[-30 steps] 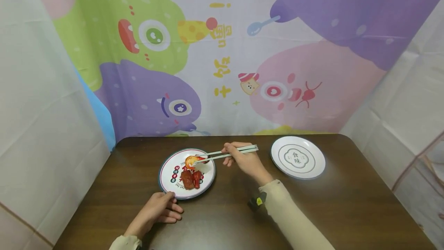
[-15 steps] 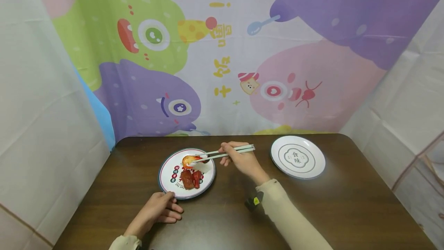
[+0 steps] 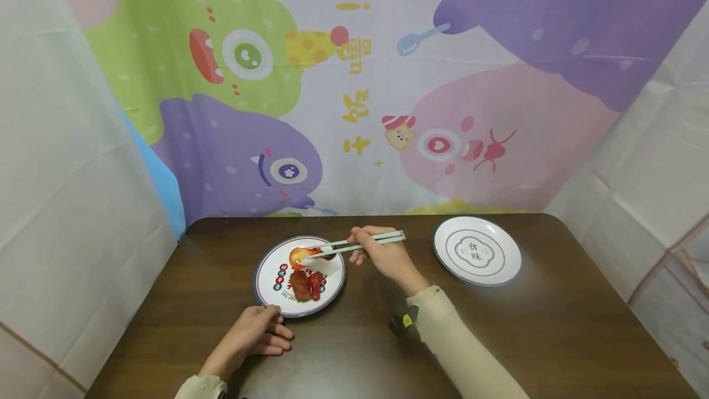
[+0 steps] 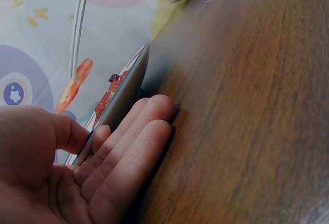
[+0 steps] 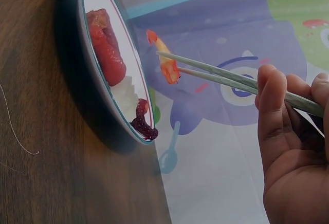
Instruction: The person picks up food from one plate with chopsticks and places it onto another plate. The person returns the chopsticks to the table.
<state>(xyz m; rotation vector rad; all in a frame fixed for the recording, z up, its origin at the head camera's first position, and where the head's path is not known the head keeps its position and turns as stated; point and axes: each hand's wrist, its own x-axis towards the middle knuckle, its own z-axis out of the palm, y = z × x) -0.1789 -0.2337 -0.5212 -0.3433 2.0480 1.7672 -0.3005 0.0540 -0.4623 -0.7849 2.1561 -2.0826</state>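
Note:
In the head view my right hand [image 3: 384,257] holds a pair of pale green chopsticks [image 3: 365,244], their tips pointing left over the patterned plate [image 3: 266,279]. Between the tips is an orange-red shrimp [image 5: 166,59], which hangs apart from the plate in the right wrist view. Reddish-brown glazed meat pieces [image 3: 301,287] lie on that plate, with a white piece [image 5: 125,98] and a dark, bumpy, berry-like piece [image 5: 143,124] near its edge. My left hand [image 3: 255,334] pinches the plate's near rim between thumb and index finger; its other fingers extend along the table.
A second white plate [image 3: 443,245] with a grey printed emblem stands at the back right of the brown wooden table [image 3: 354,362]. Behind the table hangs a cartoon-printed cloth [image 3: 354,183]. Pale sheets [image 3: 83,202] close off both sides.
My right hand has shifted slightly left, carrying the chopsticks and the shrimp a little further over the plate. The left hand stays at the rim.

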